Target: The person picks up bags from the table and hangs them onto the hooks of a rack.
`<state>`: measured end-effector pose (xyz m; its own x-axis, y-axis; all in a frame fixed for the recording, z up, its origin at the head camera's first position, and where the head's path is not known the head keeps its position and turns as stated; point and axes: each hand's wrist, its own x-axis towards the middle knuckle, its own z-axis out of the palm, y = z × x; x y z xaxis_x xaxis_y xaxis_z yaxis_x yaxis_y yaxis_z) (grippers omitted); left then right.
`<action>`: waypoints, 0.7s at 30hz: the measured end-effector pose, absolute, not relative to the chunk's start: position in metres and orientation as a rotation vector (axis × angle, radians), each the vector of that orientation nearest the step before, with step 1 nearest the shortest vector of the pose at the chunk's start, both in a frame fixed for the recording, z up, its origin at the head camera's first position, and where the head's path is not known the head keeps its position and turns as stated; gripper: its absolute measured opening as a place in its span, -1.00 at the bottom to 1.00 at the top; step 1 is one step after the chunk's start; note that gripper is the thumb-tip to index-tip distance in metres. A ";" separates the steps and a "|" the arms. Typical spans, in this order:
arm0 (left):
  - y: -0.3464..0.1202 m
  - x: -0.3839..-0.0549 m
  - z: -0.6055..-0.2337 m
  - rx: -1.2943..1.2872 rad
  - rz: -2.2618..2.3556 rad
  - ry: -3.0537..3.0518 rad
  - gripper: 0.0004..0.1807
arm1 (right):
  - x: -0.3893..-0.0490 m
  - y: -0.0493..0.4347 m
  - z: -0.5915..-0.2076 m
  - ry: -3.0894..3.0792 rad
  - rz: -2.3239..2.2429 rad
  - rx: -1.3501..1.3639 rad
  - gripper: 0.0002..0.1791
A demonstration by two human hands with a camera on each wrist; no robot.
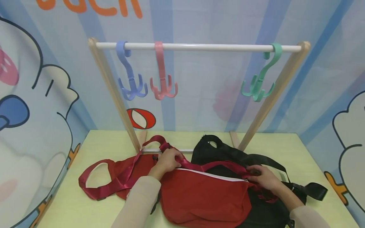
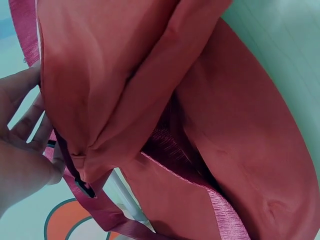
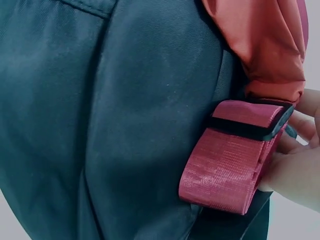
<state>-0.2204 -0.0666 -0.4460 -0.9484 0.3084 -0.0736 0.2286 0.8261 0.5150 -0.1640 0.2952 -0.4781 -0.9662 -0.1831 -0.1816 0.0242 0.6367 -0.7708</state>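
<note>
One pale yellow table [image 1: 68,202] (cartoon walls [image 1: 25,152] around); left hand [image 1: 168,160] and right hand [image 1: 264,178] grip a red bag [image 1: 205,198].

Only lettering I can spot: chunky orange rounded letters [image 1: 105,12] on pale-blue striped backdrop [image 1: 196,22], tops cropped by head view's edge, word not surely readable.

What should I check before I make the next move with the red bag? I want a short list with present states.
1. Left hand on red bag's top edge: ok.
2. Right hand at its right corner: ok.
3. Red bag clear of black bag: not ok, overlapping.
4. Red strap gathered: not ok, looped at left.
5. Pink hook free: ok.
6. White zip fully closed: cannot tell.
</note>
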 end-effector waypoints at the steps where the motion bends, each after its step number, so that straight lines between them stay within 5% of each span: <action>1: -0.067 -0.220 -0.446 0.434 0.783 2.856 -0.87 | -0.164 0.296 -0.478 2.612 -1.240 -0.131 -0.63; 11: -0.078 -0.226 -0.447 0.573 0.986 2.809 -0.88 | -0.165 0.297 -0.467 2.659 -1.301 -0.145 -0.84; 21: -0.092 -0.222 -0.426 0.544 1.248 2.703 -0.93 | -0.162 0.297 -0.427 2.567 -1.496 -0.276 -0.73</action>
